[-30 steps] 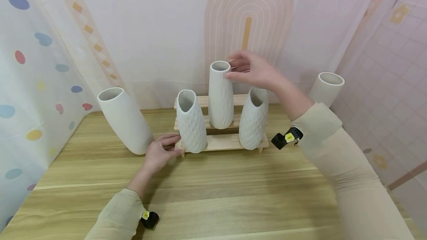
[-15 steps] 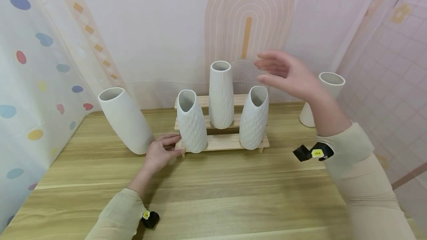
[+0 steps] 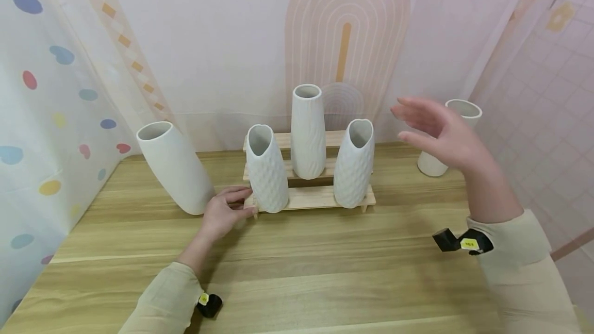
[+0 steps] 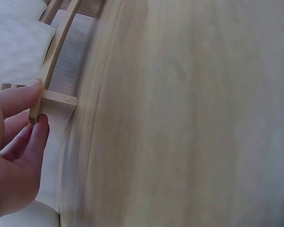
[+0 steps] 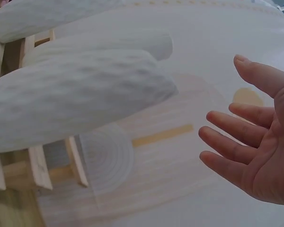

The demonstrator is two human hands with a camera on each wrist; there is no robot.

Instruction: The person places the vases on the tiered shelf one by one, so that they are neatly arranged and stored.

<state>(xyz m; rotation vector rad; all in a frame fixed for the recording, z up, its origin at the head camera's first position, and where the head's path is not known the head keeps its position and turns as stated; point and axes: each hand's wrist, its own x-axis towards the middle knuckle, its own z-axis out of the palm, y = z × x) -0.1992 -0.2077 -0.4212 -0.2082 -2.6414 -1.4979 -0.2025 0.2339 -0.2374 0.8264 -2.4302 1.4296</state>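
Note:
A tiered wooden stand (image 3: 310,198) carries three white vases. On its lowest step are a dimpled vase (image 3: 269,179) at the left and another dimpled vase (image 3: 353,174) at the right. A taller vase with wavy relief (image 3: 308,138) stands between them on the middle step. My left hand (image 3: 221,216) pinches the left end of the lowest step between thumb and fingers, which the left wrist view shows closely. My right hand (image 3: 438,130) is in the air right of the stand, fingers extended and thumb apart, holding nothing; it partly covers a white vase (image 3: 431,165) behind it.
A smooth white vase (image 3: 176,169) stands on the wooden table (image 3: 325,272) left of the stand, close to my left hand. A patterned cloth backdrop (image 3: 223,55) hangs behind the table and along both sides.
My right hand has come away from the rim of the middle vase and moved right and somewhat down. The left hand keeps its place on the stand. The vases stay put.

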